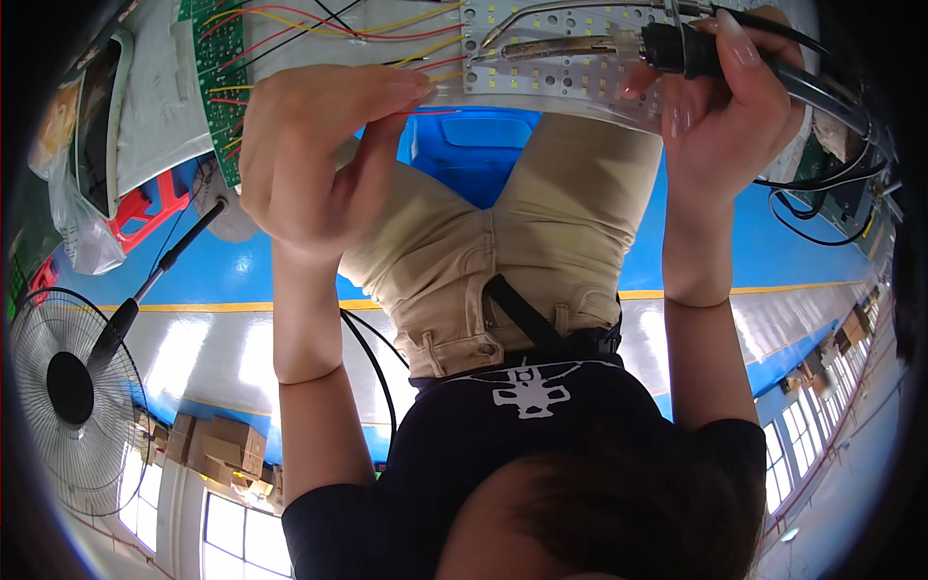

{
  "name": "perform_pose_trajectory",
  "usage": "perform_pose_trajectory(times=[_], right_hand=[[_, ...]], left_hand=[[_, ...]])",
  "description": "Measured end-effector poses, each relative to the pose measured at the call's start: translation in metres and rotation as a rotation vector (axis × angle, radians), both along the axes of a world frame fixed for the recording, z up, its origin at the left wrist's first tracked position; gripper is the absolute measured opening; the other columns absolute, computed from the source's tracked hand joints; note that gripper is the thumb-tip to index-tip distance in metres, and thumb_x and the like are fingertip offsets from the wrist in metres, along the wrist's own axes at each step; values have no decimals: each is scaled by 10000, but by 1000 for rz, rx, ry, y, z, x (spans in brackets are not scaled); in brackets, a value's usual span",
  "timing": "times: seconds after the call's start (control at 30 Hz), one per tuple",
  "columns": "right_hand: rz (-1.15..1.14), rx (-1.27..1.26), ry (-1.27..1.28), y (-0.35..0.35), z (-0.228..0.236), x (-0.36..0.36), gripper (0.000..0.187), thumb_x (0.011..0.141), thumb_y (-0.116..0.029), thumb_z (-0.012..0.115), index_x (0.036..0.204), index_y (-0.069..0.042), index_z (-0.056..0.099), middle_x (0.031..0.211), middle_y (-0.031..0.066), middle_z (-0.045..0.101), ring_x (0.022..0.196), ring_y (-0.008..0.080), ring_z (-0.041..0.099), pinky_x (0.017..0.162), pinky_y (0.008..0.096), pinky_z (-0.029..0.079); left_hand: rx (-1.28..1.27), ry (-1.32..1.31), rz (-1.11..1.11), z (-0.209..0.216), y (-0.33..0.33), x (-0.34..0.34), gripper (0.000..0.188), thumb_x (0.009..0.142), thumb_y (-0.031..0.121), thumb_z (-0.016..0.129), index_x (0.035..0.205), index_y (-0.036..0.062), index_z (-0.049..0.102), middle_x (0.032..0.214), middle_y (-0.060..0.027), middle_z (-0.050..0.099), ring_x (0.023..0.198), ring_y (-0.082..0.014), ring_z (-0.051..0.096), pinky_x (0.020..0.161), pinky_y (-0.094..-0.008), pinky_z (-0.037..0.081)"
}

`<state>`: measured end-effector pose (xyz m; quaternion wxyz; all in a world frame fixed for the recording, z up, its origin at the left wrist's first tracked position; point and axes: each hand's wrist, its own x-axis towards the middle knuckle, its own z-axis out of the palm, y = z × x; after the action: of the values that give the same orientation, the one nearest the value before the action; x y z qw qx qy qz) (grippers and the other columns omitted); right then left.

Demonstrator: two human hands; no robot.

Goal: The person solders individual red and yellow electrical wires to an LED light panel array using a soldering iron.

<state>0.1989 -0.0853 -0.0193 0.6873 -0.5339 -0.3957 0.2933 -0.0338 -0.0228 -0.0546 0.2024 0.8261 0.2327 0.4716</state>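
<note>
My right hand point(730, 126) is closed round the dark handle of a soldering iron point(565, 46). A thin bent metal tube point(541, 10) runs along the iron. The iron's tip reaches the left edge of a white LED board point(580, 77) with small yellow LEDs, where wire ends lie; exact contact is too small to tell. My left hand point(314, 155) pinches a thin wire point(447, 76) near that edge; the fingertips partly hide it. Red, yellow and black wires point(387, 37) stretch from a long green circuit board point(220, 58) on the left to the LED board.
A phone-like dark-screened device point(99, 126) and a plastic bag point(92, 232) are at the table's left. A red stool point(155, 213) and a standing fan point(72, 387) are at left. Black cables point(822, 208) hang at right. Under the table edge is something blue plastic point(474, 155).
</note>
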Motion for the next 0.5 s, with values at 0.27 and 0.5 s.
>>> perform_pose_trajectory(times=[0.27,0.5], right_hand=[[-4,21,-66,0,-2,0,205,943,-143,561,862,21,468,738,64,473,400,138,516,374,271,519],[10,-24,6,-3,0,2,201,942,-139,574,871,24,479,685,63,483,381,125,495,370,268,516]], left_hand=[[37,-39,-5,-5,2,3,326,700,-147,767,943,53,682,855,-50,773,762,-189,712,694,-278,490],[42,-39,14,-5,1,3,319,696,-143,771,929,54,680,845,-50,770,759,-189,711,691,-277,487]])
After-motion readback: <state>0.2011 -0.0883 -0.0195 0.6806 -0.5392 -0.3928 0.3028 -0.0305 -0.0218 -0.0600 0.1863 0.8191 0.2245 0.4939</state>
